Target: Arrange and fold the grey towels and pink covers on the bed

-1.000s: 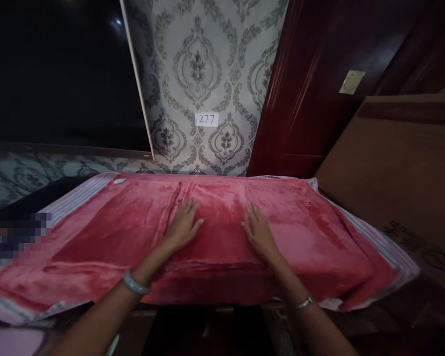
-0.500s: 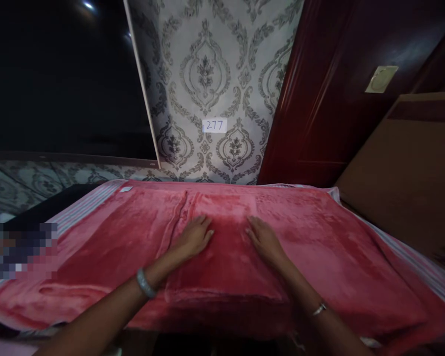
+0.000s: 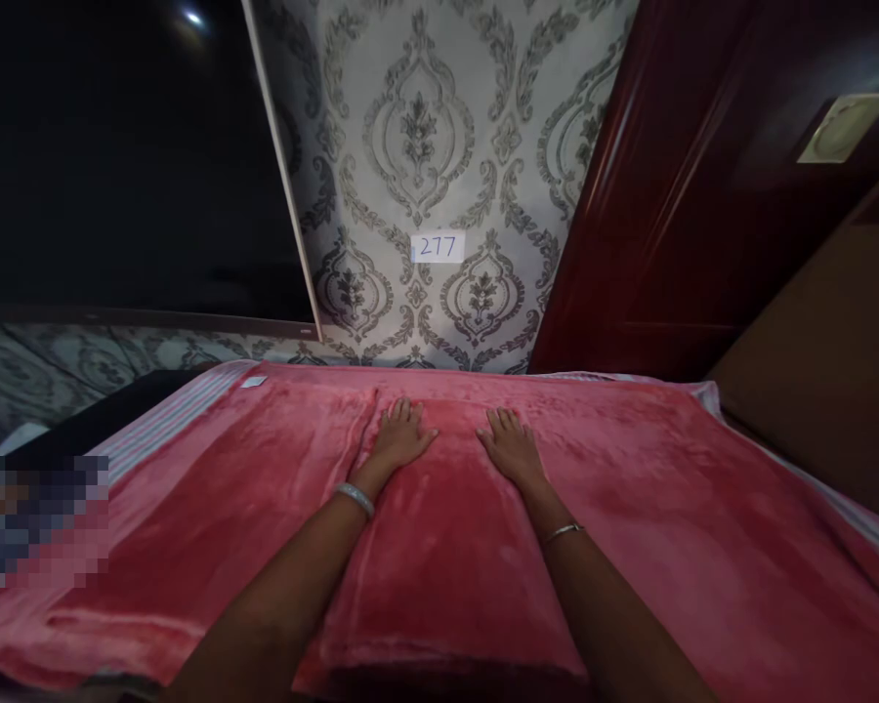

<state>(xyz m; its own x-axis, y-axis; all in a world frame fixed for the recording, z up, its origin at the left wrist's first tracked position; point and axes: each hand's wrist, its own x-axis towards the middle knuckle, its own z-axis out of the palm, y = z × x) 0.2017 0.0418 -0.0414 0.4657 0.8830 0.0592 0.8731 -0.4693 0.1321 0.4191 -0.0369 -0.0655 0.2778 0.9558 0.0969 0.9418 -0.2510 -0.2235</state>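
A plush pink-red blanket (image 3: pixel 454 557) lies spread over a raised surface, with a striped border at its left and right sides. A folded strip of it runs from the near edge up the middle. My left hand (image 3: pixel 400 437) rests palm down near the far left part of that strip, fingers spread, beside a raised fold. Across from it my right hand (image 3: pixel 511 444) lies flat on the strip's right side, fingers apart. Neither hand grips the cloth. A small white tag (image 3: pixel 254 382) sits at the blanket's far left.
A large dark TV screen (image 3: pixel 132 166) stands at the back left. Behind the blanket is patterned wallpaper (image 3: pixel 417 137) with a paper label (image 3: pixel 438 247) reading 277. At the right are a dark red door panel (image 3: pixel 674 195) and a cardboard box (image 3: pixel 835 361).
Both hands have slid away from me over the blanket toward its far edge, fingers spreading. The view has come closer, and the box now shows less at the right.
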